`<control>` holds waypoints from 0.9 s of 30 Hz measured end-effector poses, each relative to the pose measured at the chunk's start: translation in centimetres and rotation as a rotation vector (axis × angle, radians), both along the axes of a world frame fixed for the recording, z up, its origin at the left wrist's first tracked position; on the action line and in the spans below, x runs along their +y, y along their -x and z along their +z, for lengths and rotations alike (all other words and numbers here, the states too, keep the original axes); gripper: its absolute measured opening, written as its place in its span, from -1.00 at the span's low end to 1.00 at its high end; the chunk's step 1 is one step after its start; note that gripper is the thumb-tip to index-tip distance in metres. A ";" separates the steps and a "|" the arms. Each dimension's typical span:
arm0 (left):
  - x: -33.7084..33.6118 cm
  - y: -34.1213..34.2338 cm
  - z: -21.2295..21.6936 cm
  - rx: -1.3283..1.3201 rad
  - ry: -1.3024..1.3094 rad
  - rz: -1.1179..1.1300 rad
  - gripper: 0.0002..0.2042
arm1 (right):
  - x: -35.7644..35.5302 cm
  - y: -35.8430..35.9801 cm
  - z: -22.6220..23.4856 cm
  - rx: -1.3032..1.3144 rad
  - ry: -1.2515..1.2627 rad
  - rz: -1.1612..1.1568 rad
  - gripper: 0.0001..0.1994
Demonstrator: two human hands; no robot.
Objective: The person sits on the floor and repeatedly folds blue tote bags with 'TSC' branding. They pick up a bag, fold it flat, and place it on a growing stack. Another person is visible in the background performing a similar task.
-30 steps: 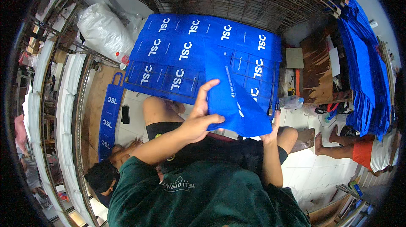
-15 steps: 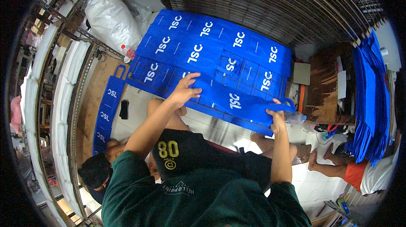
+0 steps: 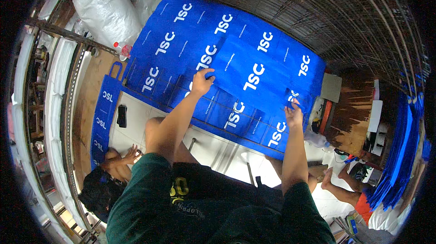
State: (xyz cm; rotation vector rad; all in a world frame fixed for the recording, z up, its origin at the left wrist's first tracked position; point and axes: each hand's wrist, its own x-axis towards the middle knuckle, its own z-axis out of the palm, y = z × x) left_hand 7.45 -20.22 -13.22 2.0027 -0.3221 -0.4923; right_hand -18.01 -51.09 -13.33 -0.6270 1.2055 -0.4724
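A flat blue fabric bag (image 3: pixel 234 73) with a white printed logo stretches between my two hands over the other blue bags (image 3: pixel 179 26) spread across a wire rack. My left hand (image 3: pixel 201 83) is closed with its fingers at the bag's left edge. At the opposite end, my right hand (image 3: pixel 294 115) grips the bag's right side, where a corner folds up over the fingers. Grid lines of the wire rack (image 3: pixel 215 119) show along the near side, below the held bag.
Dark wire racks (image 3: pixel 290 3) rise behind. Blue bags (image 3: pixel 397 148) hang at the right. A person (image 3: pixel 102 189) crouches at the left beside a strip of blue bags (image 3: pixel 105 107) and a black phone (image 3: pixel 121 116). A plastic bottle (image 3: pixel 316 139) lies near my right arm; another person's legs (image 3: pixel 340 187) extend beyond.
Both hands have carried the bag away from the rack's near edge, and it now spreads flatter over the middle. The crouching person's hand has come into sight on the floor.
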 end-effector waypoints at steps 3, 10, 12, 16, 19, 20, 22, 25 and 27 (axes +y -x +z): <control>-0.1 0.1 -3.4 -0.077 -0.207 -0.001 -0.68 | 0.3 -0.5 -2.9 0.055 -0.010 -0.067 -0.70; 0.2 0.3 -7.5 -0.203 -0.233 0.083 -0.68 | 1.1 -1.1 -3.8 0.078 0.062 -0.081 -0.80; 0.3 0.2 -7.5 -0.160 -0.227 0.094 -0.68 | 1.1 -1.2 -3.8 0.061 0.084 -0.062 -0.82; 0.3 0.0 -8.0 -0.155 -0.244 0.115 -0.67 | 1.0 -1.6 -3.9 0.054 0.087 -0.062 -0.85; 0.5 -0.1 -8.5 -0.155 -0.229 0.124 -0.66 | 1.1 -1.8 -4.0 0.070 0.094 -0.092 -0.83; 0.6 -0.1 -8.7 -0.159 -0.225 0.127 -0.66 | 1.2 -1.8 -4.0 0.062 0.091 -0.098 -0.82; 0.7 -0.2 -8.8 -0.189 -0.245 0.122 -0.67 | 1.2 -2.0 -4.1 0.061 0.091 -0.113 -0.78; 0.9 -0.3 -9.3 -0.253 -0.193 0.111 -0.68 | 0.9 -2.2 -4.4 0.064 0.090 -0.125 -0.72; 0.8 -0.5 -9.5 -0.262 -0.202 0.108 -0.68 | 0.7 -2.2 -4.3 0.043 0.083 -0.121 -0.70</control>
